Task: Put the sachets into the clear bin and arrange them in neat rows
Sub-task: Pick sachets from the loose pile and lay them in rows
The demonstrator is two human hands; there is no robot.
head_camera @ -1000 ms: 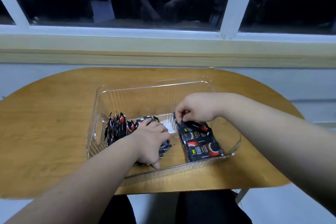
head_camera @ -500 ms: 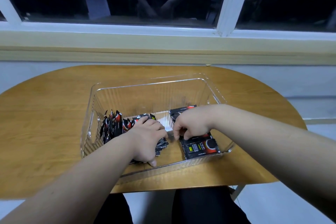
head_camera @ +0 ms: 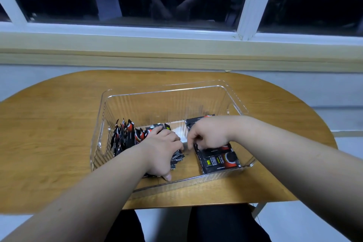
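A clear plastic bin [head_camera: 233,98] stands on a wooden table [head_camera: 49,133]. Inside on the left, several black and red sachets [head_camera: 125,137] stand on edge in a row. My left hand [head_camera: 161,149] lies over the near end of that row, fingers curled round a bunch of sachets. On the right, flat sachets [head_camera: 218,161] lie overlapped in a column. My right hand [head_camera: 208,133] rests on the middle of that column with curled fingers; what its fingertips hold is hidden.
The bin has cut-out handles at its left wall [head_camera: 104,137] and right rim [head_camera: 249,165]. A wall and window sill [head_camera: 176,45] run behind the table. The table's near edge [head_camera: 196,200] is close to my lap.
My right hand has slid nearer along the flat column, from its far end to its middle, uncovering sachets behind it. My left hand has stayed on the standing row.
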